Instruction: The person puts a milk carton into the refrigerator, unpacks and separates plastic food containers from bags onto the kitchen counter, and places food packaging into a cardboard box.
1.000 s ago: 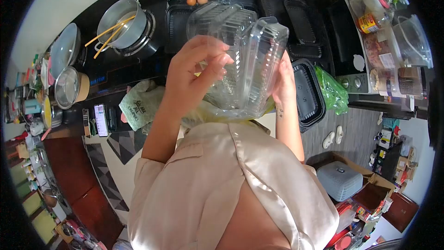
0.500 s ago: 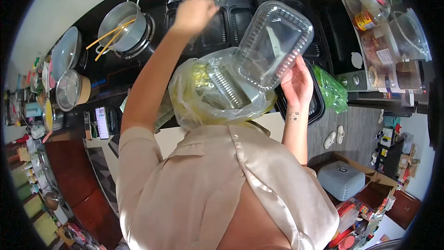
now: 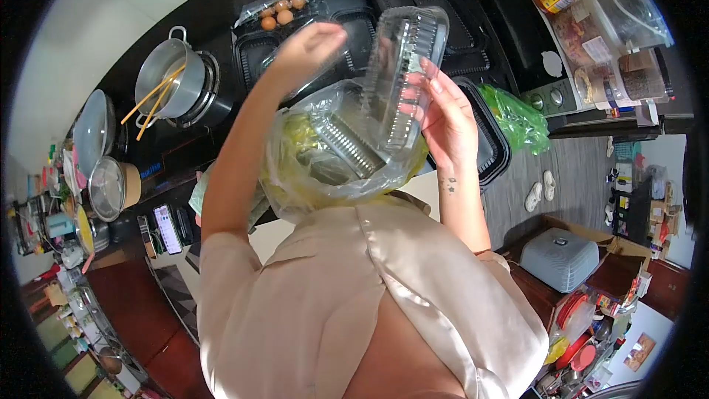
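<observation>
Head camera, fingers outward: I read the right hand (image 3: 452,127) as part-curled, holding a clear lid (image 3: 391,59) at its long side, with some fingertips showing through the plastic. An edge grip likely suits such thin walls, since squeezing across the middle could buckle them. The lid stands near upright, its lower end over the bag. I read the left hand (image 3: 304,48) as loosely extended and slightly blurred, with nothing visible between its fingers; it is nearest the black trays (image 3: 359,33), with a clear shape below it that I cannot identify. The plastic bag (image 3: 284,177) sits against the shirt (image 3: 310,288), mouth upward, presumably so its contents stay within reach of both hands; a ribbed clear piece (image 3: 346,144) lies inside it. Beyond, the trays lie flat, likely for stable footing, and the eggs (image 3: 283,18) rest in a clear pack at the far side. Left of these, a pot (image 3: 156,77) stands at the burner (image 3: 210,89), chopsticks (image 3: 156,97) leaning over its rim, which probably keeps their ends easy to grasp. Right, a green bag (image 3: 517,120) lies beside another tray (image 3: 490,140).
</observation>
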